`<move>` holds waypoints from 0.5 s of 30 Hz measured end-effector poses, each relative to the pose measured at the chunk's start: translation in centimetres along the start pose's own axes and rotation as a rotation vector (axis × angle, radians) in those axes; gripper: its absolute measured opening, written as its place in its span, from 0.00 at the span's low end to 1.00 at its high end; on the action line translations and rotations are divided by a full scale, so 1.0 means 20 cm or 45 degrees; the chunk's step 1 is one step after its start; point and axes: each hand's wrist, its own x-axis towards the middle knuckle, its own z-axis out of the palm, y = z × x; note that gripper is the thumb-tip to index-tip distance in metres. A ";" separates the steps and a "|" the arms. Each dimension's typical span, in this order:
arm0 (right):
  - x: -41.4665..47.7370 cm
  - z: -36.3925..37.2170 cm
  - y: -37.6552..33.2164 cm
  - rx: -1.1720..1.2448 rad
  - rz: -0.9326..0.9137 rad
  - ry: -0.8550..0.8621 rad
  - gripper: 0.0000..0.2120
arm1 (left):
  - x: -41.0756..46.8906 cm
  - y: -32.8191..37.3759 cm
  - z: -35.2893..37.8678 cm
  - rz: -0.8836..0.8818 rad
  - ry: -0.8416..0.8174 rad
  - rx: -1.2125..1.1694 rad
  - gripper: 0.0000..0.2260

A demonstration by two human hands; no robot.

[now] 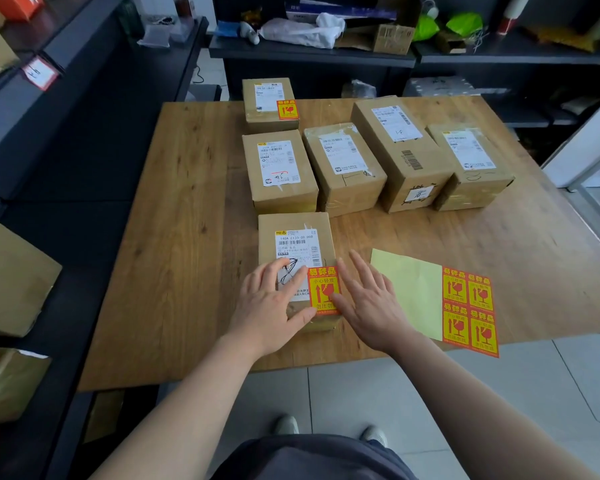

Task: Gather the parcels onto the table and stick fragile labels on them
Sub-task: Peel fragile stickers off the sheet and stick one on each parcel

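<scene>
Several cardboard parcels lie on the wooden table [187, 209]. The nearest parcel [291, 225] bears a red and yellow fragile label [323, 289] on its front right corner. My left hand [269, 303] rests flat on this parcel's top, fingers spread over the white shipping label. My right hand [369, 301] lies open beside the parcel, its thumb touching the fragile label's edge. A label sheet [465, 303] with several fragile labels and bare yellow backing lies to the right. The far parcel [269, 98] also carries a fragile label. Another parcel [279, 168] and those to its right show none.
Dark shelves [312, 51] with bags and boxes stand behind the table. A dark shelf unit on the left holds cardboard boxes [11, 275]. The label sheet overhangs the table's front edge. Tiled floor and my shoes are below.
</scene>
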 end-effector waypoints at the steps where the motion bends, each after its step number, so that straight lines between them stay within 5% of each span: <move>1: 0.00 -0.01 0.00 0.006 0.016 0.028 0.31 | 0.00 0.00 0.00 0.000 0.006 0.001 0.33; 6: 0.00 -0.02 -0.04 -0.145 -0.202 0.033 0.25 | 0.00 0.00 0.00 0.008 0.067 -0.053 0.35; 15: 0.13 -0.09 -0.03 -0.286 -0.045 0.045 0.25 | -0.01 -0.02 0.01 0.012 -0.002 0.000 0.36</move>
